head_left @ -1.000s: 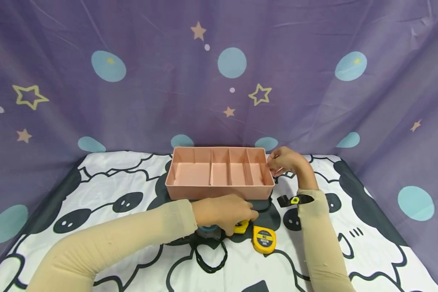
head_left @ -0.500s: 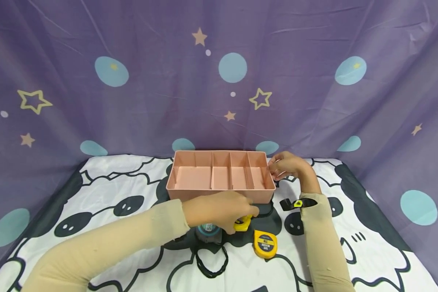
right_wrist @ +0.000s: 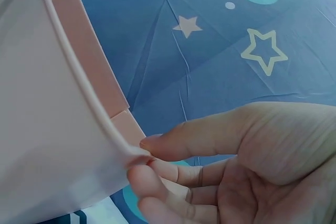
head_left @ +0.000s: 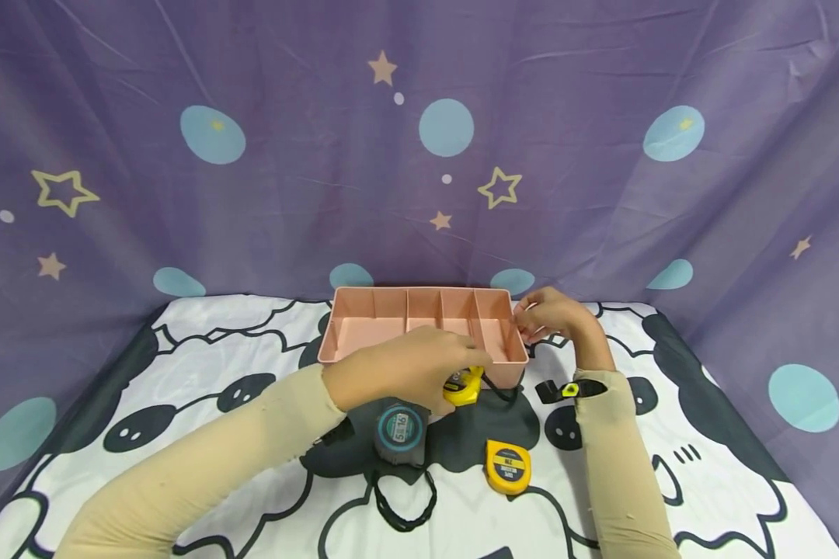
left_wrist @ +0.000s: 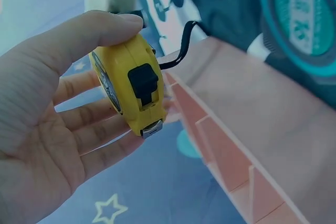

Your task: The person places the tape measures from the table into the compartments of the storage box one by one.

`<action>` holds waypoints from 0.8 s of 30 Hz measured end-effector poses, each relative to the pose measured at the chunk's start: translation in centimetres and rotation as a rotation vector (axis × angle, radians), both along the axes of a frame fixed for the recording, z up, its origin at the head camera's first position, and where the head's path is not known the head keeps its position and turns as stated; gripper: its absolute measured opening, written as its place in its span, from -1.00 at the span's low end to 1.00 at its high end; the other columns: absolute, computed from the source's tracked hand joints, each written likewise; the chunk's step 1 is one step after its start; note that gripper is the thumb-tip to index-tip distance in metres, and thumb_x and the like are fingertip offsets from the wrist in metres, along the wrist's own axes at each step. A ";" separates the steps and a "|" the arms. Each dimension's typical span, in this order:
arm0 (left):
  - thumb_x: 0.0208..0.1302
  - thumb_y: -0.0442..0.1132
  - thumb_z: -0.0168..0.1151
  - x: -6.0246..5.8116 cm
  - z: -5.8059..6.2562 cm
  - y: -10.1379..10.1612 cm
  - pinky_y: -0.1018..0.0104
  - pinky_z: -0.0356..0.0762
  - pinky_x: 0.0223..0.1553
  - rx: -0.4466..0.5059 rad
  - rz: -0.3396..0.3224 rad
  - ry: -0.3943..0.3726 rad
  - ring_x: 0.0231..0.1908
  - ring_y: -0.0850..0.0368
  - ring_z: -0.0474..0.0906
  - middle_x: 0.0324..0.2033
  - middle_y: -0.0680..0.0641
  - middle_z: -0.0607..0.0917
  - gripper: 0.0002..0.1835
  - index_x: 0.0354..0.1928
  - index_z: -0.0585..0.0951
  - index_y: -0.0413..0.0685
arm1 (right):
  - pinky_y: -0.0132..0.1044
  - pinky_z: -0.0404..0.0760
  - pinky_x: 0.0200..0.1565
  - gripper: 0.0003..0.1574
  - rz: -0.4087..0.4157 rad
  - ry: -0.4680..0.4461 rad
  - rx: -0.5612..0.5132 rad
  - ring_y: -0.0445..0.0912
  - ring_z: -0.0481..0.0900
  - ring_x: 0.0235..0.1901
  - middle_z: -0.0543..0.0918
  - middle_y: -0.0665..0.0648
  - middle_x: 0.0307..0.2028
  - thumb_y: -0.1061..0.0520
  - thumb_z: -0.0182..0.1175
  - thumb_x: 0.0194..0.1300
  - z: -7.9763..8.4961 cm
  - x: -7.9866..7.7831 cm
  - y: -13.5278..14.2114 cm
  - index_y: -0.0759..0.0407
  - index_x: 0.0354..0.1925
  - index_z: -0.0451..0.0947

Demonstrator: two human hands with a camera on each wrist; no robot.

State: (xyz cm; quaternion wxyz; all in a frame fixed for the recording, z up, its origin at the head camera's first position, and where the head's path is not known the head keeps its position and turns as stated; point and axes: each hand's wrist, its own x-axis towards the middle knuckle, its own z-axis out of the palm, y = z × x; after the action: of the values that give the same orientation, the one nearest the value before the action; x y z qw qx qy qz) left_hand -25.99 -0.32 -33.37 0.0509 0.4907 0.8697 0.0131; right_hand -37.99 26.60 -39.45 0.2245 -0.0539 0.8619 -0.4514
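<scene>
My left hand holds a yellow tape measure in front of the pink divided box. In the left wrist view the thumb lies over the tape measure's yellow case, fingers behind it, and a black wrist strap trails off. At the box's right end, my right hand pinches the rim between thumb and fingers, as the right wrist view shows at the box's corner. A grey tape measure with a blue ring lies below the left hand.
An orange-yellow tape measure lies front right of the grey one. Nearer me is a black cord loop. A small black item with a yellow patch shows by the right cuff. Behind the box hangs a purple curtain.
My left hand has lifted the yellow tape measure up toward the box, now overlapping its front wall, uncovering the grey tape measure. The right hand has stayed at the box's right end.
</scene>
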 end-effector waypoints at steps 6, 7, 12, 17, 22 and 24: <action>0.05 -0.12 0.56 0.0 1.6 -0.7 0.37 0.57 -0.17 0.108 0.006 -0.011 -0.23 0.22 0.52 -0.11 0.13 0.62 -0.37 0.22 0.57 0.16 | -0.15 0.77 -0.16 -0.70 -0.001 0.000 -0.009 -0.15 0.64 -0.45 0.68 0.09 -0.40 0.26 0.11 0.36 -0.2 -0.2 -0.1 0.46 -0.01 0.48; 0.06 -0.12 0.56 0.0 1.9 -0.8 0.37 0.57 -0.16 0.122 0.015 -0.013 -0.23 0.23 0.52 -0.10 0.14 0.62 -0.37 0.22 0.58 0.17 | -0.14 0.77 -0.15 -0.70 -0.003 -0.002 -0.008 -0.15 0.64 -0.45 0.68 0.09 -0.40 0.25 0.12 0.37 -0.2 -0.2 -0.1 0.45 -0.02 0.48; 0.08 -0.07 0.56 0.2 2.9 -0.9 0.37 0.58 -0.14 0.165 0.047 -0.006 -0.24 0.26 0.53 -0.15 0.17 0.64 -0.39 0.21 0.60 0.20 | -0.12 0.77 -0.14 -0.71 -0.003 -0.015 -0.011 -0.14 0.64 -0.47 0.67 0.10 -0.41 0.25 0.13 0.39 -0.1 0.0 -0.1 0.44 -0.01 0.45; 0.09 -0.06 0.55 0.1 3.8 -1.0 0.39 0.56 -0.21 0.196 0.032 -0.011 -0.32 0.25 0.53 -0.32 0.18 0.62 -0.47 0.14 0.62 0.16 | -0.15 0.76 -0.15 -0.69 0.002 -0.021 -0.009 -0.15 0.63 -0.47 0.66 0.10 -0.39 0.25 0.14 0.39 0.1 0.1 -0.2 0.44 0.02 0.44; 0.04 -0.12 0.58 -0.5 4.9 -1.1 0.34 0.59 -0.15 0.174 0.007 -0.027 -0.24 0.20 0.54 -0.22 0.13 0.66 -0.43 0.14 0.63 0.07 | -0.16 0.76 -0.16 -0.69 0.001 -0.017 0.010 -0.15 0.63 -0.47 0.63 0.09 -0.41 0.22 0.17 0.39 0.2 0.1 -0.3 0.41 0.00 0.45; 0.01 -0.17 0.60 -0.8 5.5 -1.1 0.31 0.61 -0.12 0.160 0.009 -0.046 -0.21 0.17 0.55 -0.17 0.09 0.67 -0.39 0.16 0.62 0.06 | -0.15 0.76 -0.17 -0.69 -0.004 -0.017 0.013 -0.15 0.63 -0.47 0.63 0.08 -0.41 0.21 0.19 0.38 0.1 0.1 -0.3 0.40 -0.01 0.45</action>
State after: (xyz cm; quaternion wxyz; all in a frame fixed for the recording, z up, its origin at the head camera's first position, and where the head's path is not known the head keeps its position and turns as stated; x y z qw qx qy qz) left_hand -26.77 -1.46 -27.89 0.0315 0.4889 0.8667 0.0942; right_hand -37.93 26.32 -39.32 0.2315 -0.0468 0.8630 -0.4466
